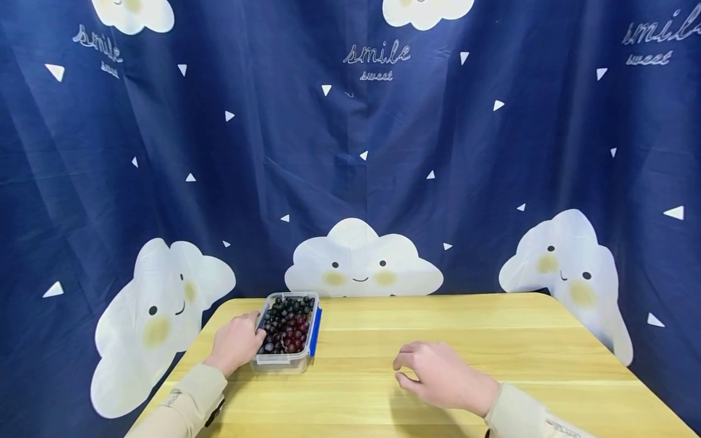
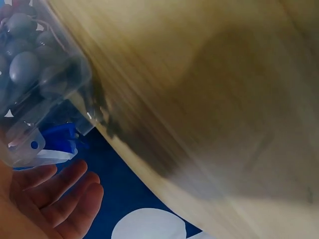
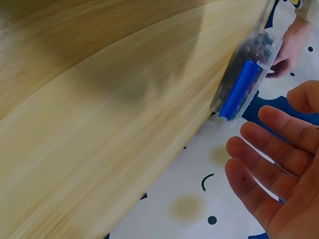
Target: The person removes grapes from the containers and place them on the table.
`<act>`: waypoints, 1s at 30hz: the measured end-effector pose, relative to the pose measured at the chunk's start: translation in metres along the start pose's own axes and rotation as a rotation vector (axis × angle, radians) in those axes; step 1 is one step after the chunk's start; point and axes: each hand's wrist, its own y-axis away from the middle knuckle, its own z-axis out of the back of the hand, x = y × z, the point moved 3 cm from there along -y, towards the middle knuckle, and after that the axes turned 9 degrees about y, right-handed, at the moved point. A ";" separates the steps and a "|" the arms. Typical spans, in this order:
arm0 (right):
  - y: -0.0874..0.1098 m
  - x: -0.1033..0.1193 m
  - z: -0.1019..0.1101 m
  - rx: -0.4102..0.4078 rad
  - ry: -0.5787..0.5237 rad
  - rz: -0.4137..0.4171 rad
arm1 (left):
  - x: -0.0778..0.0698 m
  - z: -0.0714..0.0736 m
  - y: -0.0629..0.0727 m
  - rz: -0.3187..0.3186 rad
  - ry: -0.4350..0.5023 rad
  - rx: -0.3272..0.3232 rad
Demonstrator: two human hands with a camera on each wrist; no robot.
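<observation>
An open clear plastic container (image 1: 282,360) with blue side clips stands at the left of the table, filled with dark and reddish grapes (image 1: 287,322). My left hand (image 1: 238,342) is at its left side, with the thumb right at the rim. In the left wrist view the left fingers (image 2: 77,204) are loosely bent beside a blue clip (image 2: 60,137), and the thumb is mostly hidden. My right hand (image 1: 438,374) hovers over the table to the right of the container. Its fingers (image 3: 274,159) are relaxed and spread slightly, holding nothing.
The light wooden table (image 1: 361,401) has rounded far corners. Behind it hangs a dark blue curtain (image 1: 405,182) printed with smiling clouds and white triangles. The container stands near the far left edge of the table.
</observation>
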 end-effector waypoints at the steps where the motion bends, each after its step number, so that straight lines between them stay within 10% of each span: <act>1: -0.001 0.001 0.000 0.005 -0.003 -0.002 | 0.001 0.000 0.001 0.006 0.001 0.000; 30: -0.087 0.017 -0.033 0.029 0.018 -0.153 | 0.000 -0.004 0.003 0.051 -0.006 0.034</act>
